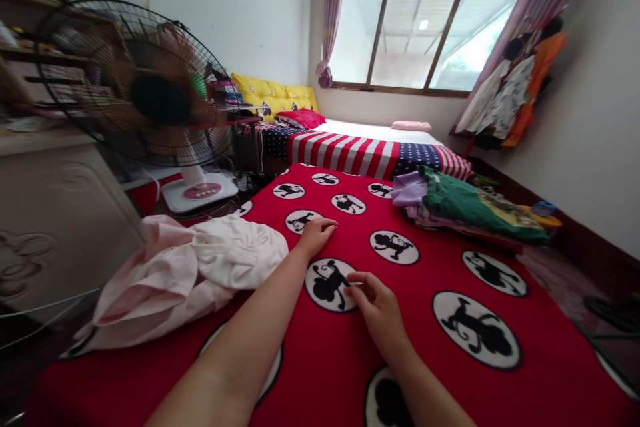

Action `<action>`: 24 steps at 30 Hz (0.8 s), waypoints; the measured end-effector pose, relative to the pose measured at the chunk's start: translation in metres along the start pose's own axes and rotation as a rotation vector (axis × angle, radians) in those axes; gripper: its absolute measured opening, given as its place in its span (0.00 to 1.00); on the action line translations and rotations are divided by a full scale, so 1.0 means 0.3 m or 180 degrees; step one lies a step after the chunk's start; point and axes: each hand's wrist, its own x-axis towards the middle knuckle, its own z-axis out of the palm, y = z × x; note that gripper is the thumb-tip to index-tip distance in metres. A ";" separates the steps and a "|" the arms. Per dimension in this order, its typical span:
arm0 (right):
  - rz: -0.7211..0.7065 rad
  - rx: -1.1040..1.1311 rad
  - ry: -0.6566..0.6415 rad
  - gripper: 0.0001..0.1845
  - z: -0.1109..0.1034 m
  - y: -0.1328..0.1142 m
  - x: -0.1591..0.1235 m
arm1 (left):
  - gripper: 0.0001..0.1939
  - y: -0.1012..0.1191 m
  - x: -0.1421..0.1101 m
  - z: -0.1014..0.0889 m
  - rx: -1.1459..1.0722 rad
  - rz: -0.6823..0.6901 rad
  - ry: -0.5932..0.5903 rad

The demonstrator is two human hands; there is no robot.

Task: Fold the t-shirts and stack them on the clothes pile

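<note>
A red blanket (430,320) printed with black monkeys in white circles covers the bed in front of me. My left hand (316,235) rests on it, fingers together and curled down, just right of a heap of pale pink and cream cloth (190,267). My right hand (377,307) lies nearer to me, its thumb and fingers pinched on something tiny and pale at a monkey circle (330,283); I cannot make out what it is.
A pile of folded clothes (465,207), green on top, sits at the blanket's far right. A spinning standing fan (145,93) stands at the left beside a white cabinet (55,213). Beyond lie a striped bed (365,150), a window and clothes hanging on the right wall.
</note>
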 end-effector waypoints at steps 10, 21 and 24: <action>-0.0119 0.0026 -0.0157 0.10 -0.024 -0.021 0.002 | 0.19 0.050 -0.007 -0.033 0.0496 0.0162 -0.1077; -0.0270 -0.0100 -0.0139 0.09 -0.012 -0.020 0.007 | 0.43 0.066 -0.411 -0.574 0.1838 -0.0122 -0.1266; -0.0277 -0.0207 -0.0128 0.09 -0.009 -0.025 0.007 | 0.44 0.016 -0.484 -0.612 0.2009 -0.0205 -0.0927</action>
